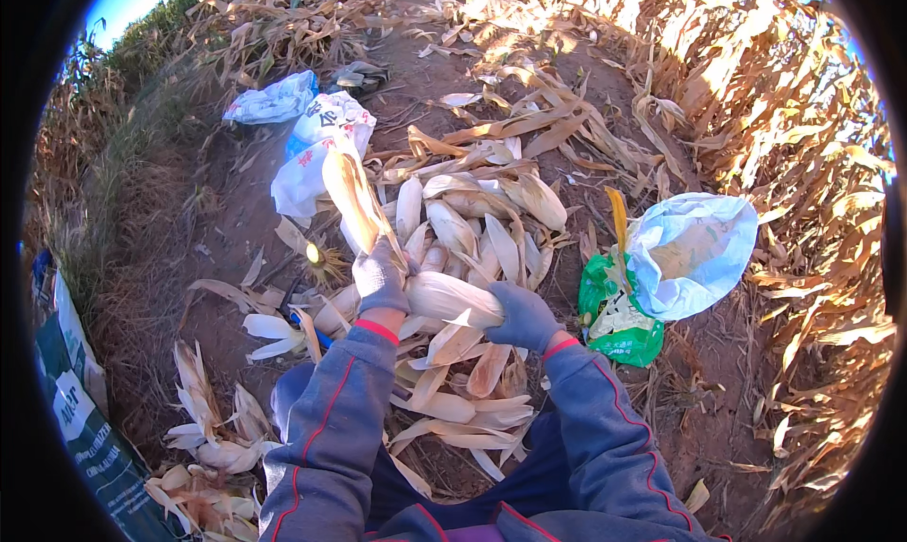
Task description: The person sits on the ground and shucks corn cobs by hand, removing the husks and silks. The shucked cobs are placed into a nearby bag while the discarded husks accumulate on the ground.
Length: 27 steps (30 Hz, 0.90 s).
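My left hand (382, 278), in a grey glove, is closed around dry corn husk leaves (351, 198) that stick up and away from me. My right hand (523, 316), also gloved, grips the far right end of a husk-covered corn ear (453, 299), whose left end meets my left hand. Beyond both hands lies a pile of corn ears in pale husks (453, 230). Loose, peeled-back husks (460, 407) cover the ground between my knees. A tool with a blue handle (322, 338) lies partly hidden beside my left forearm.
White printed plastic bags (326, 138) lie at the upper left. An opened white sack (691, 251) and a green bag (623, 322) are at right. A dark green printed sack (92, 428) stands at lower left near more husks (212, 428). Dry corn stalks (815, 209) border the right side.
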Each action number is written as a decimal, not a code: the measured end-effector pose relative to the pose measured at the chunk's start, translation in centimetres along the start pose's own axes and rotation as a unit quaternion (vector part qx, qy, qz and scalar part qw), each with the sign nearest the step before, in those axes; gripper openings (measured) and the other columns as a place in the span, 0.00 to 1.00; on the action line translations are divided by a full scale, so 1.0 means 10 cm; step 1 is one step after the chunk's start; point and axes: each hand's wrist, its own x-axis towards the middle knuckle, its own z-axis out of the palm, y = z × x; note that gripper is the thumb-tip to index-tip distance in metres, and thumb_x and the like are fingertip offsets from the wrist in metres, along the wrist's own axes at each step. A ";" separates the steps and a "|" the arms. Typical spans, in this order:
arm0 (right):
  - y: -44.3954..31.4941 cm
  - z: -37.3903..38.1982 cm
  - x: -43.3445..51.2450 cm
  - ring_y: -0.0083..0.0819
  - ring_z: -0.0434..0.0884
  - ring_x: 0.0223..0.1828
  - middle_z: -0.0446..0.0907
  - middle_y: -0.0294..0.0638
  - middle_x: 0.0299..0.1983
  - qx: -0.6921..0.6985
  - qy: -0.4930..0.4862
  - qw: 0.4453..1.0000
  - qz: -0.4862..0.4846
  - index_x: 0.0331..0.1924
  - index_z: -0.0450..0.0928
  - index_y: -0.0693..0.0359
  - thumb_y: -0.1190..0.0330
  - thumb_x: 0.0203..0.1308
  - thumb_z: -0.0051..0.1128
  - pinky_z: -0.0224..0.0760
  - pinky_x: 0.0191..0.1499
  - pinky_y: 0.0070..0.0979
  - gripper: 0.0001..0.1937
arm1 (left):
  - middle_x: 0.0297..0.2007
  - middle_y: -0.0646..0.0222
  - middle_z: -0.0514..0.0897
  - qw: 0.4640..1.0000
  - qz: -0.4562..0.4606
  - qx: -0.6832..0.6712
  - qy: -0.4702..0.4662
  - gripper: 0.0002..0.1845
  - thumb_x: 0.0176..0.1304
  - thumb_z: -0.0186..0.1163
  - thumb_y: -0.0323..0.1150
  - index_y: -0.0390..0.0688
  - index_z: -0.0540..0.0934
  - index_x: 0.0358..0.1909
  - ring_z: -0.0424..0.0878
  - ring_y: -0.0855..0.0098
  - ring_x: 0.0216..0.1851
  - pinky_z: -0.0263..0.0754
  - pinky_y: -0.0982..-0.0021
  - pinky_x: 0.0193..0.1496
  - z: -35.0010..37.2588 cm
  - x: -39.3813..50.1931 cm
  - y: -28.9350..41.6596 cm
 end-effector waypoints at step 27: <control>-0.20 0.13 -0.03 0.34 0.81 0.43 0.81 0.48 0.39 0.116 -0.004 0.992 0.046 0.51 0.73 0.61 0.67 0.37 0.70 0.73 0.48 0.29 0.30 | 0.20 0.71 0.70 0.988 -0.056 -0.134 -0.042 0.09 0.69 0.51 0.40 0.46 0.71 0.36 0.66 0.73 0.17 0.63 0.68 0.20 0.07 -0.16 0.42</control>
